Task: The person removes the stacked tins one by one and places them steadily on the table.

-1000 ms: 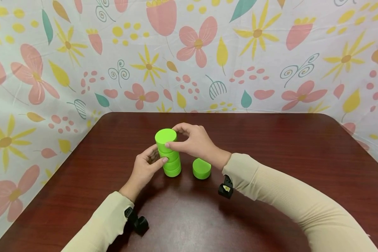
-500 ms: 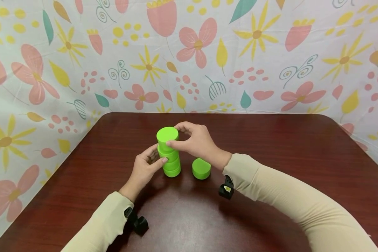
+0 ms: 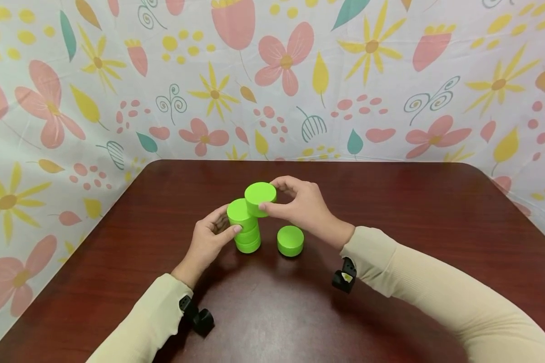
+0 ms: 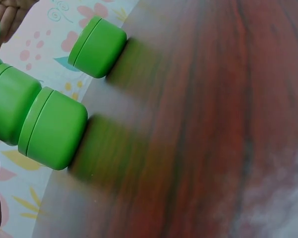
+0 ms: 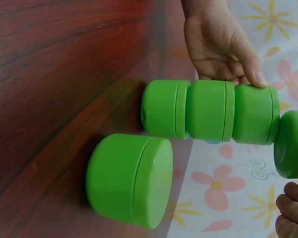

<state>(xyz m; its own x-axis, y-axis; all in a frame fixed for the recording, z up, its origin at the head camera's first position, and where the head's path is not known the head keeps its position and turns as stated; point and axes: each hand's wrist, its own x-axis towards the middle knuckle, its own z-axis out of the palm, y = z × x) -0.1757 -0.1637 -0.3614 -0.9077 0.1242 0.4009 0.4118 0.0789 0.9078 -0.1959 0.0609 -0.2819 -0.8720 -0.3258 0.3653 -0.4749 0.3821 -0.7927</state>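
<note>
Three lime-green lidded jars stand in an upright stack; its top jar [image 3: 240,210] is between my left hand's [image 3: 206,244] thumb and fingers. In the right wrist view the thumb of that left hand [image 5: 220,47] lies on the top jar's side. My right hand [image 3: 306,206] pinches another green jar [image 3: 260,194] by its sides, up and to the right of the stack. This jar's lower edge overlaps the stack's top in view; whether they touch, I cannot tell. A single green jar [image 3: 290,241] sits on the table right of the stack, also visible in the left wrist view.
The dark red-brown wooden table [image 3: 272,312] is glossy and reflects the jars. Behind it hangs a white cloth [image 3: 236,111] with a flower print. A black camera [image 3: 203,322] is strapped to the left wrist, another camera [image 3: 343,280] to the right wrist.
The right hand has moved its jar rightward off the top of the stack, uncovering the top jar's lid. The left hand and the single jar have stayed in place.
</note>
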